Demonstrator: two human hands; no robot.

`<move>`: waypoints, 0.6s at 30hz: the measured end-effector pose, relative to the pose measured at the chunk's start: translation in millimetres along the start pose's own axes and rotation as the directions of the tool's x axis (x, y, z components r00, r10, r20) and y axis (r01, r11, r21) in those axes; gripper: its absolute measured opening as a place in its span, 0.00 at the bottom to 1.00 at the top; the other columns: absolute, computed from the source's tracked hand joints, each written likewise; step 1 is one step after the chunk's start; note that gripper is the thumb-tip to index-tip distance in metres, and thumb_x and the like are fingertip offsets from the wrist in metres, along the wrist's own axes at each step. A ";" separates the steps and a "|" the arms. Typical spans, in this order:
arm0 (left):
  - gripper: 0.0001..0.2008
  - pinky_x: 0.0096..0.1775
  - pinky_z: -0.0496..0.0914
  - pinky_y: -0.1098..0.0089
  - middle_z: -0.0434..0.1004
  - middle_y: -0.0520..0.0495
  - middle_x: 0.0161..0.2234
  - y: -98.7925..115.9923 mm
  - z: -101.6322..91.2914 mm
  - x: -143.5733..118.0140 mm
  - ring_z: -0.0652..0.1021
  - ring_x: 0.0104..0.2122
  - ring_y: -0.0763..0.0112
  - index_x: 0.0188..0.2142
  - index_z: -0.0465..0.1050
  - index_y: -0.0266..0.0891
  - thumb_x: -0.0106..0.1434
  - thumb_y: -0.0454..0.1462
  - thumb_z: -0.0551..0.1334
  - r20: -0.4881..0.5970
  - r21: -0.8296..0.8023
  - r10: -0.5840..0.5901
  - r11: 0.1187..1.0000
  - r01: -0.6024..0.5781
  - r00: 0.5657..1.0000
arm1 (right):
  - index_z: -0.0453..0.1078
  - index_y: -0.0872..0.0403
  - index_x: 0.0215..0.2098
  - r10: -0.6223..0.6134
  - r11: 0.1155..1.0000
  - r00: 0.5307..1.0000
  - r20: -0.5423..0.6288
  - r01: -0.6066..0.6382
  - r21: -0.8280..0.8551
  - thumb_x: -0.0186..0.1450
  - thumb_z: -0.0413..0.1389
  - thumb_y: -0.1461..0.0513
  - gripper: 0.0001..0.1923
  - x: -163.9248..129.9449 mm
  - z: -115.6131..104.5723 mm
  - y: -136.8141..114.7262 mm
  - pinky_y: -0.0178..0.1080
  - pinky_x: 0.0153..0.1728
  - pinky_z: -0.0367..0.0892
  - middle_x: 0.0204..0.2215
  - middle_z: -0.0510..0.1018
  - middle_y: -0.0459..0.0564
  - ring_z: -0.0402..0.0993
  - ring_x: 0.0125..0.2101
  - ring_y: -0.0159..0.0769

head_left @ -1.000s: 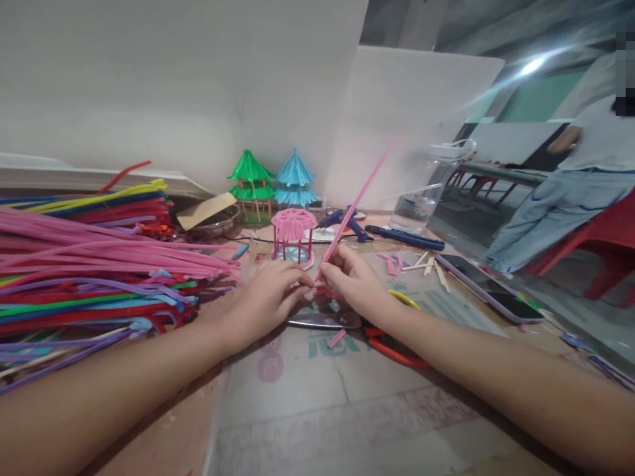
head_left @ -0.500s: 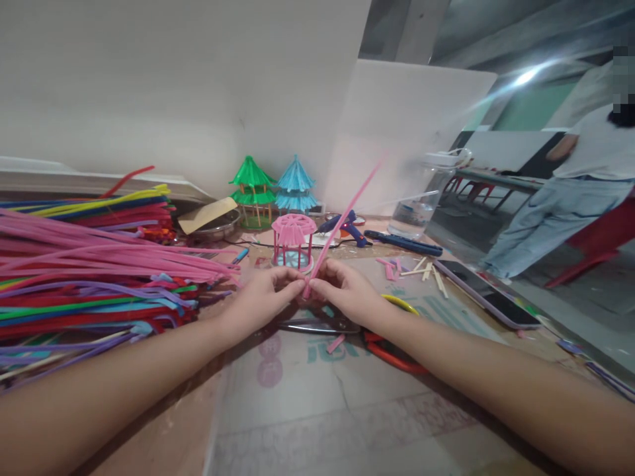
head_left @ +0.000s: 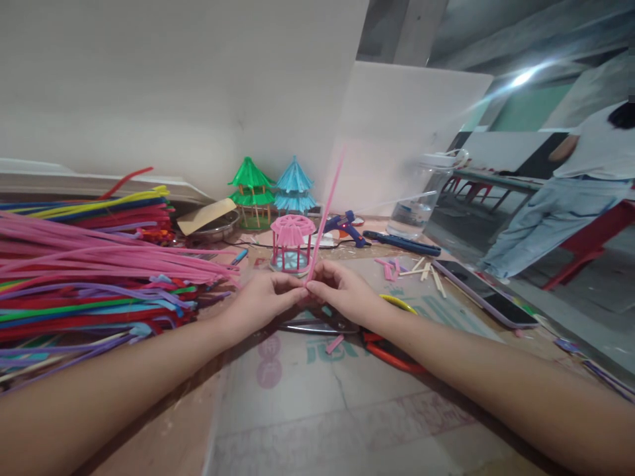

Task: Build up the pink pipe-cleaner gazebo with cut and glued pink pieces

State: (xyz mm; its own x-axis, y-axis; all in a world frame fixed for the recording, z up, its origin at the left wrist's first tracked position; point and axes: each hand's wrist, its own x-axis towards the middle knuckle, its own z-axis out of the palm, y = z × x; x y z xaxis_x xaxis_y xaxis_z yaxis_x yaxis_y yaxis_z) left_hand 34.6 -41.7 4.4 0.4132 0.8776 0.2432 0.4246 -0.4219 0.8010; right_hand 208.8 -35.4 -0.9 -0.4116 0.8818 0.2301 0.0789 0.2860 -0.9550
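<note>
Fingertips of our left hand [head_left: 265, 301] and right hand [head_left: 342, 294] clamp together on the foot of a pink pipe cleaner [head_left: 325, 215] standing before the pink pavilion model [head_left: 292, 243], where a firm, low pinch seems best for bending.

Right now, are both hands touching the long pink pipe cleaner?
Touching. The head view shows the left hand and right hand meeting fingertip to fingertip, pinching the low end of the pink pipe cleaner, which rises up from between them.
</note>
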 end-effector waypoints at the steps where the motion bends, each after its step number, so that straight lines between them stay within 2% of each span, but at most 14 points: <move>1: 0.13 0.25 0.65 0.76 0.79 0.48 0.26 -0.7 0.1 0.5 0.74 0.25 0.72 0.32 0.80 0.36 0.59 0.43 0.60 0.015 -0.010 -0.007 1.000 0.007 1.000 | 0.63 0.54 0.30 0.001 1.000 1.000 -0.003 -0.001 0.011 0.56 0.57 0.58 0.09 -0.2 0.1 -0.6 0.32 0.26 0.64 0.24 0.69 0.41 0.67 0.24 0.27; 5: 0.15 0.21 0.60 0.77 0.75 0.49 0.22 -4.0 0.7 2.4 0.70 0.21 0.74 0.32 0.79 0.35 0.58 0.44 0.60 0.070 -0.043 -0.054 0.997 0.057 0.996 | 0.64 0.54 0.30 -0.007 0.999 1.000 -0.019 0.007 0.050 0.57 0.57 0.57 0.09 -0.1 -0.6 -0.9 0.32 0.25 0.64 0.24 0.70 0.42 0.67 0.23 0.27; 9: 0.14 0.19 0.55 0.77 0.71 0.53 0.19 -3.9 0.5 3.1 0.65 0.17 0.78 0.31 0.78 0.35 0.58 0.44 0.60 0.086 -0.100 -0.080 0.991 0.088 0.993 | 0.63 0.54 0.28 -0.007 1.000 1.000 -0.023 0.008 0.019 0.57 0.56 0.56 0.10 0.2 -1.9 0.0 0.31 0.23 0.63 0.21 0.69 0.41 0.65 0.21 0.27; 14: 0.15 0.20 0.54 0.77 0.70 0.54 0.18 -2.3 -1.3 3.6 0.65 0.18 0.78 0.29 0.77 0.36 0.59 0.45 0.60 0.098 -0.074 -0.084 0.993 0.092 0.992 | 0.62 0.54 0.28 -0.005 1.000 1.000 0.006 0.005 0.024 0.58 0.57 0.56 0.11 -0.7 -2.3 -0.8 0.31 0.23 0.63 0.20 0.70 0.41 0.65 0.20 0.26; 18: 0.14 0.21 0.56 0.77 0.72 0.54 0.20 -2.9 -0.8 3.7 0.66 0.18 0.78 0.29 0.77 0.36 0.58 0.44 0.60 0.099 -0.086 -0.085 0.992 0.094 0.991 | 0.63 0.54 0.28 -0.008 0.999 1.000 -0.025 0.009 0.032 0.57 0.57 0.56 0.11 -0.1 -2.1 0.1 0.31 0.23 0.63 0.21 0.69 0.40 0.65 0.20 0.26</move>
State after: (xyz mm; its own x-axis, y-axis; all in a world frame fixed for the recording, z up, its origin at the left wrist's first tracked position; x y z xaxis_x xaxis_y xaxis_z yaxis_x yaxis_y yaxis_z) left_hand 34.2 -37.1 3.4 0.4533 0.8834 0.1187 0.3905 -0.3165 0.8645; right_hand 210.8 -34.7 -0.6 -0.3896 0.8885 0.2424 0.0466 0.2818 -0.9583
